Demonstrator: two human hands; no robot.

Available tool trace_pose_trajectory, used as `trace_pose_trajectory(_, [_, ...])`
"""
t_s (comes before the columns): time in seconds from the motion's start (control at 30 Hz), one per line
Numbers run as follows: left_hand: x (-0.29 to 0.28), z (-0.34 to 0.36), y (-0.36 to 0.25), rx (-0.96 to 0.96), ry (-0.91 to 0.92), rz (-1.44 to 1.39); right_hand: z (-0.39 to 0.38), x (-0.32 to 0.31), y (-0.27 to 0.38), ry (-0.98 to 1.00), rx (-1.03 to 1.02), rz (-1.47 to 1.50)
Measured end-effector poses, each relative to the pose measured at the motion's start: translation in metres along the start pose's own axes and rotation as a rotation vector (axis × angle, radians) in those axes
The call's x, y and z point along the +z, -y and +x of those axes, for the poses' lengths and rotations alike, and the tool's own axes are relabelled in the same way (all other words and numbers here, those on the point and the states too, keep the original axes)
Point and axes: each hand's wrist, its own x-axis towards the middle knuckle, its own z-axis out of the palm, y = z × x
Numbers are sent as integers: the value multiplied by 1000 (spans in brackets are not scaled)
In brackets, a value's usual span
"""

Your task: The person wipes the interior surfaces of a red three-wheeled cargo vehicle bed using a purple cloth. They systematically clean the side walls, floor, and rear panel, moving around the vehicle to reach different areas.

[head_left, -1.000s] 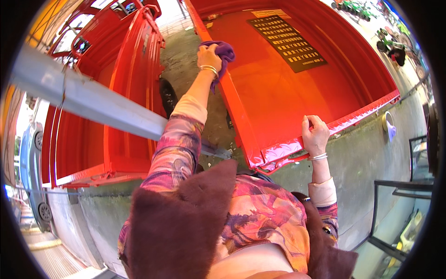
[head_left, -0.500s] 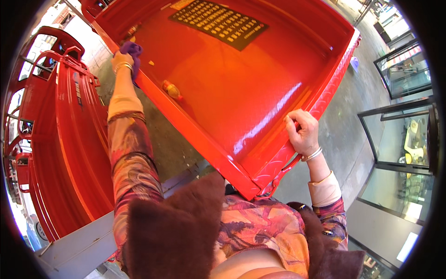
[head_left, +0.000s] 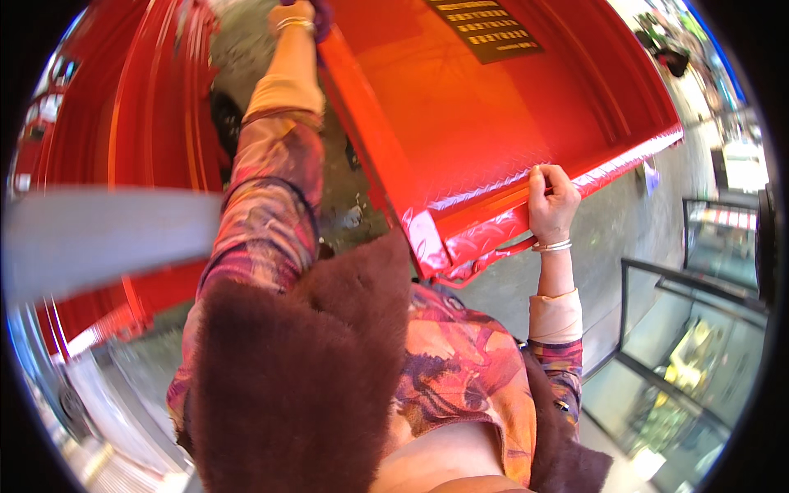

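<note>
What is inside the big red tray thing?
Inside the red cargo bed there is a bare orange-red floor and a dark plate with rows of pale print. The left hand holds a purple cloth at its side wall; the right hand grips the near edge. The far end is out of view.

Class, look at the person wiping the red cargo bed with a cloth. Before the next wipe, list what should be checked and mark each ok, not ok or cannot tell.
1. Left hand holds the purple cloth: ok; the cloth shows beside the hand at the picture's top edge.
2. Cloth touches the red cargo bed side wall: cannot tell, cut off by the rim.
3. Right hand grips the bed's near edge for support: ok.
4. Bed floor free of loose things: ok where visible.
5. Footing on the ground: cannot tell, feet hidden.
</note>
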Motion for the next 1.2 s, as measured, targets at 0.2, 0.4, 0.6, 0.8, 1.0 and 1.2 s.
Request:
trace_pose_trajectory(0.2, [-22, -159, 48, -135, -106, -571, 3, 1, -10, 30, -43, 29])
trace_pose_trajectory(0.4, [-73, -331, 82, -247, 118, -617, 7, 0, -12, 72, -103, -96])
trace_pose_trajectory(0.6, [-144, -433, 112, 101, 344, -305, 11, -1, -17, 142, -127, -179])
trace_pose_trajectory(0.8, [-172, -437, 123, 368, 400, -348, 11, -1, -16, 149, -166, -210])
trace_pose_trajectory(1.0, [-69, -326, 107, 114, 163, -228, 6, -2, -8, 126, -59, -131])
trace_pose_trajectory(1.2, [38, -139, 101, 133, 89, -110, 2, -4, 0, 99, -12, -23])
